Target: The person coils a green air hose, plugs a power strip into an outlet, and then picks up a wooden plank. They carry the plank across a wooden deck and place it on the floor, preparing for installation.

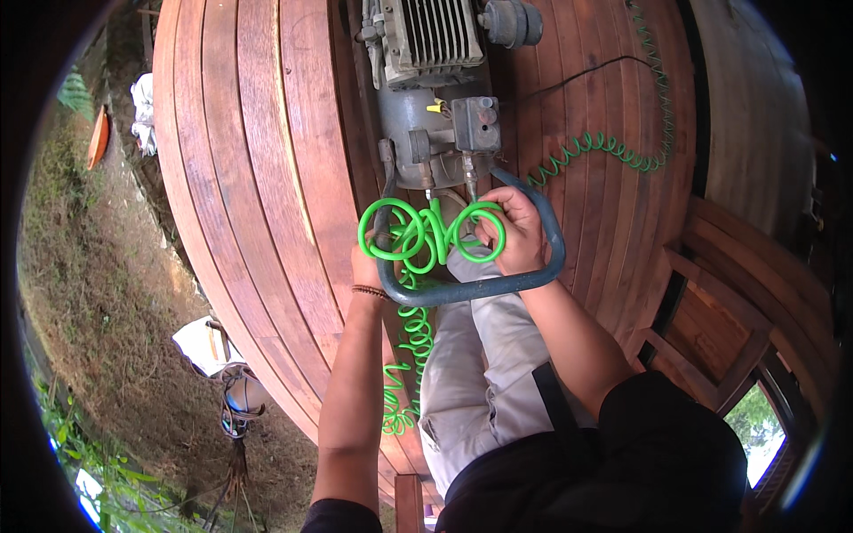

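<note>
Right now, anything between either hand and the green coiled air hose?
Left hand: yes, the left side of the blue-grey compressor handle crosses in front, partly hiding it; contact can't be told. Right hand: nothing visible; it holds the green coiled air hose.

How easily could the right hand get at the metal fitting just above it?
Probably quite easily: the right hand is just below the metal fitting, and nothing solid seems to block the short way up. The green hose it is holding might need letting go first.

Fisheye view from the head, facing down, near the hands (522, 233)
</note>
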Motion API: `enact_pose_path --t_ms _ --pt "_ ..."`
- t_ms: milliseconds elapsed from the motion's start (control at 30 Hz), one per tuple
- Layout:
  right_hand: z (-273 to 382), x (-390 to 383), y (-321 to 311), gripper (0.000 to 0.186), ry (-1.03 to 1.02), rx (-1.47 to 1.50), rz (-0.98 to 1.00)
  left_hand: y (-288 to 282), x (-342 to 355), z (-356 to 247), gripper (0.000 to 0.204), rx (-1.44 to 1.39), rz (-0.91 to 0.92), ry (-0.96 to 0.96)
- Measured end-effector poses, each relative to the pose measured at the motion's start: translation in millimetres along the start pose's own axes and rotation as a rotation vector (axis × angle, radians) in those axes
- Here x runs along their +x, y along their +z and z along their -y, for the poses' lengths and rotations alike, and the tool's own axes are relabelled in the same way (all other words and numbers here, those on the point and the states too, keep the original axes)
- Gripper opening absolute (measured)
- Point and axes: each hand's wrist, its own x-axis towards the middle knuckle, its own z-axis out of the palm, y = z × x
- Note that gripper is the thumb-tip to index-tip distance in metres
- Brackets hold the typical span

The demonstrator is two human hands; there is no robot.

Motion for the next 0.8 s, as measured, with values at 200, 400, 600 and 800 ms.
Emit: enact_pose_path --t_ms 200,400,600,800 --pt "16 -67 0 0.013 0.032 -0.347 -0.043 -12 0 -33 0.014 -0.507 0.08 -0.037" --pt "27 -30 2 0.026 0.736 0.418 -0.138 10 -1 -1 0.007 -0.757 0.014 -0.184" --pt "8 25 11 0.023 0.871 0.04 0.16 39 -26 64 0.026 -0.508 -0.163 -0.326" --pt "10 33 6 0.018 0.824 0.056 0.332 28 -32 60 0.033 -1.076 0.163 -0.587"
